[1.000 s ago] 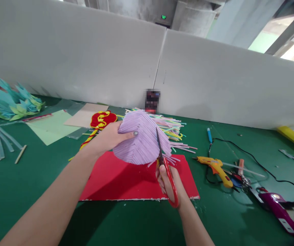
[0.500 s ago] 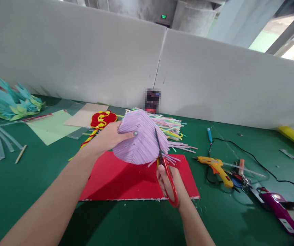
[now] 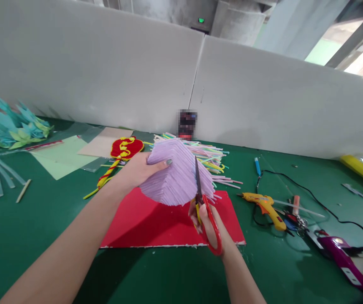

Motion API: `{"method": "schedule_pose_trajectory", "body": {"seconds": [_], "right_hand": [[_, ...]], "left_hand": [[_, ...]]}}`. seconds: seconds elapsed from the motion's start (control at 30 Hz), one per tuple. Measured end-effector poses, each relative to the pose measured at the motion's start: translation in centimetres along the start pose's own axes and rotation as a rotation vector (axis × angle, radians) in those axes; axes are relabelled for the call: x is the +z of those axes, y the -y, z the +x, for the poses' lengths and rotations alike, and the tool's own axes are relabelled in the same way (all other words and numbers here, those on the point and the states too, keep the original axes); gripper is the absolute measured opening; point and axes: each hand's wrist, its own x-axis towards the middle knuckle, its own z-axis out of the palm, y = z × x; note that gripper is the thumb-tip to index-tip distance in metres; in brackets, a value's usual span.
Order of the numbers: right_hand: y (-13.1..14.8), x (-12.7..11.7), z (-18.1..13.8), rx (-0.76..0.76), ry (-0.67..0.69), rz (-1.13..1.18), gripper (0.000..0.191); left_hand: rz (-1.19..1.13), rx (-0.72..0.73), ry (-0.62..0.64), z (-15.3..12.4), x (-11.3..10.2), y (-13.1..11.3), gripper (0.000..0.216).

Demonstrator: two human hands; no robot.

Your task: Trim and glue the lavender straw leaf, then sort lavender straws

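My left hand (image 3: 135,171) grips a lilac leaf-shaped piece made of rows of straws (image 3: 177,177), held up above a red sheet (image 3: 156,223) on the green table. Its thumb lies on the front face. My right hand (image 3: 208,226) is closed in the handles of red scissors (image 3: 205,207). The dark blades point up along the right edge of the lilac piece, where loose straw ends stick out.
A heap of coloured straws (image 3: 207,156) lies behind the lilac piece. A yellow glue gun (image 3: 264,204) with black cord, a blue pen (image 3: 256,166) and a purple tool (image 3: 342,257) lie to the right. Paper sheets, a red-yellow ornament (image 3: 124,147) and teal paper shapes (image 3: 10,126) sit left. White boards wall the back.
The scissors have shifted slightly up and right along the lilac piece's edge, and the blades look closer together. My left hand keeps the same hold.
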Motion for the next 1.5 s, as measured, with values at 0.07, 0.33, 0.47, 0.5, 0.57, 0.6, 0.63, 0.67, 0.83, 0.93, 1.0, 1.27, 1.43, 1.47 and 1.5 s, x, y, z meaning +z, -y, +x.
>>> {"method": "schedule_pose_trajectory", "body": {"seconds": [0.07,0.33,0.47,0.5,0.57,0.6,0.63,0.67,0.83,0.93,1.0,1.27,1.43,1.47,1.5], "right_hand": [[-0.2,-0.1,0.0,-0.012,0.021,-0.011,0.058],[-0.4,-0.1,0.1,-0.035,0.042,0.009,0.055],[-0.1,0.0,0.2,-0.033,0.031,0.003,0.059],[0.0,0.0,0.2,-0.034,0.023,-0.003,0.059],[0.3,0.1,0.2,-0.032,-0.013,-0.028,0.059],[0.5,0.2,0.2,-0.024,-0.041,-0.041,0.058],[0.6,0.2,0.1,-0.009,-0.070,-0.049,0.058],[0.7,0.2,0.1,0.012,-0.096,-0.054,0.058],[1.0,0.3,0.0,0.075,-0.110,-0.035,0.063],[1.0,0.4,0.1,0.095,-0.119,-0.035,0.065],[1.1,0.5,0.1,0.107,-0.134,-0.045,0.065],[2.0,0.8,-0.4,0.144,-0.197,-0.064,0.060],[2.1,0.9,-0.3,0.145,-0.200,-0.072,0.061],[2.2,0.9,-0.3,0.149,-0.199,-0.068,0.061],[2.1,0.9,-0.3,0.152,-0.195,-0.064,0.060]], "left_hand": [[0.035,0.004,0.021,-0.3,-0.1,-0.4,0.038],[0.071,0.029,0.081,-0.8,-0.1,-1.2,0.037],[0.084,0.018,0.062,-0.5,0.1,-0.8,0.038],[0.085,0.016,0.059,-0.5,0.1,-0.7,0.039],[0.086,0.018,0.059,-0.5,0.2,-0.6,0.040],[0.086,0.021,0.063,-0.5,0.3,-0.6,0.040],[0.088,0.026,0.065,-0.5,0.3,-0.6,0.040],[0.089,0.032,0.067,-0.5,0.3,-0.5,0.040],[0.095,0.053,0.074,-0.5,0.5,-0.4,0.040],[0.094,0.061,0.071,-0.4,0.5,-0.4,0.039],[0.093,0.057,0.071,-0.4,0.5,-0.4,0.040],[0.102,0.060,0.063,-0.3,0.7,0.0,0.041],[0.099,0.054,0.059,-0.2,0.7,0.0,0.039],[0.101,0.054,0.058,-0.2,0.7,0.0,0.039],[0.104,0.055,0.059,-0.2,0.7,0.0,0.039]]}}
